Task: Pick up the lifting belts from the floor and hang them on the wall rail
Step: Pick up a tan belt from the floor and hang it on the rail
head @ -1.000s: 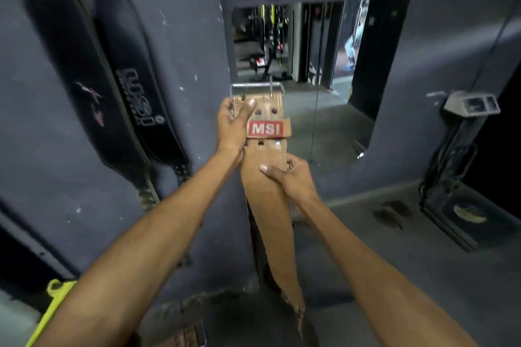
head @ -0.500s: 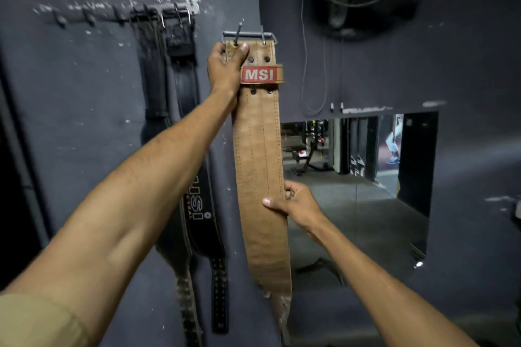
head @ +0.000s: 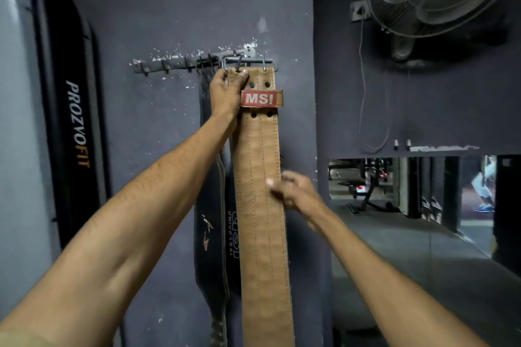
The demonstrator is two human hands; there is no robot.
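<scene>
"MSI" on the tan belt's red loop [head: 261,98]; "PROZVOFIT" on the black pad [head: 77,124]; "UNIVERSAL" on a black belt [head: 229,234].

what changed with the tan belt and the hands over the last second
The left hand raised the tan MSI belt from chest height up to the wall rail, so its metal buckle now sits at the rail's right end hooks. The right hand slid down the strap and looks blurred, loosening off its edge. Unchanged: the left hand's grip near the buckle, and the black belts hanging there.
</scene>
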